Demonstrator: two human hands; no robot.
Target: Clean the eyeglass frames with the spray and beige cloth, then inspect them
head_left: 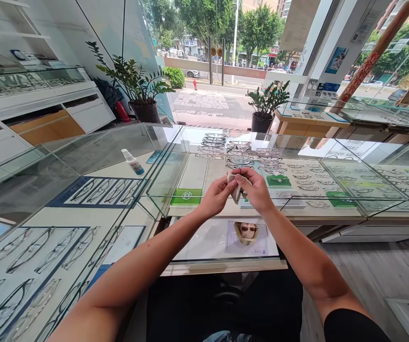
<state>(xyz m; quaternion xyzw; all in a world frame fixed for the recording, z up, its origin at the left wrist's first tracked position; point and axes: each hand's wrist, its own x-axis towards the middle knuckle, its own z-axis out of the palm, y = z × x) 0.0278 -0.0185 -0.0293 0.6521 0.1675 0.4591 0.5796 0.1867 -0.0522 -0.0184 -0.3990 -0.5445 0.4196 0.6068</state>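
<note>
My left hand point(217, 194) and my right hand point(256, 189) meet above the glass counter, fingers closed. Between them they pinch a pale cloth point(237, 195), folded around part of a pair of eyeglasses point(235, 157). A thin dark round rim of the glasses stands up just beyond my fingertips. The rest of the frame is hidden by the cloth and fingers, and its outline partly blends with the many glasses in the showcase behind.
A spray bottle point(133, 162) stands on the counter to the left. Rows of eyeglasses point(302, 178) and a green box point(186, 196) lie under the glass. An open drawer point(197, 240) with a picture card point(247, 236) is below my forearms. Potted plants point(263, 121) stand beyond.
</note>
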